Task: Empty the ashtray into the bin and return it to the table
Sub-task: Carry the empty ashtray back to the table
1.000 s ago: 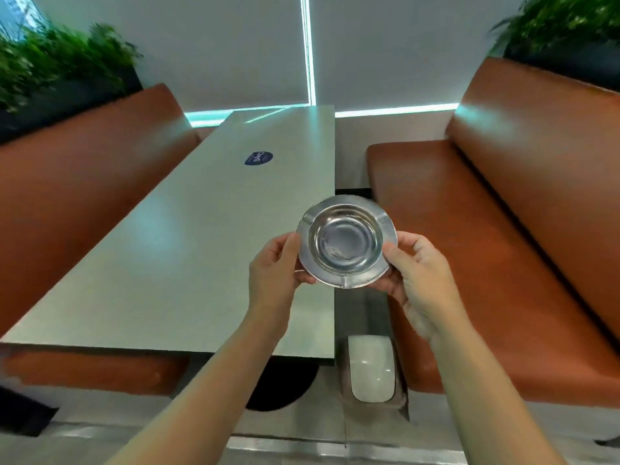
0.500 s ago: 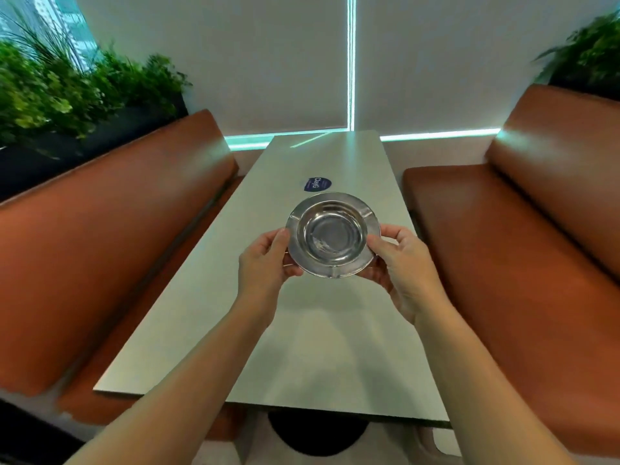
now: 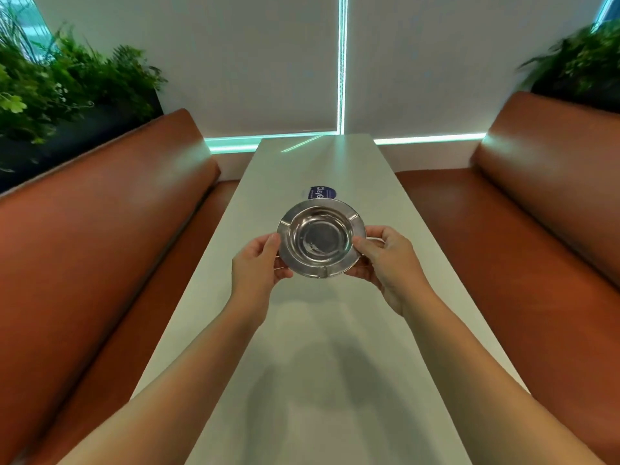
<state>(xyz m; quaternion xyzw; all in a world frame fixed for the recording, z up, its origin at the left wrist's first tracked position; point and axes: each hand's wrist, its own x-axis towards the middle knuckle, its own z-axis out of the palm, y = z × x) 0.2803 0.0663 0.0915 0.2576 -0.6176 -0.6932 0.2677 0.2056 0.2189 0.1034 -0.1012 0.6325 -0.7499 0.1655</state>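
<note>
A round steel ashtray (image 3: 320, 238) with a wide notched rim hangs level above the middle of the long pale table (image 3: 312, 347). Its bowl looks bare and shiny. My left hand (image 3: 256, 265) grips the rim on the left side, thumb on top. On the right side my right hand (image 3: 385, 256) pinches the rim the same way. Both forearms reach in over the near half of the table. No bin is in view.
A blue sticker (image 3: 322, 193) lies on the table just beyond the ashtray. Brown leather benches flank the table, left (image 3: 100, 246) and right (image 3: 536, 236). Planters with green plants (image 3: 67, 92) stand behind both backrests. White blinds close off the far end.
The view has swung from the table's right side, where a white bin stood on the floor, to square over the table. Both hands carried the ashtray forward over the tabletop, toward the sticker.
</note>
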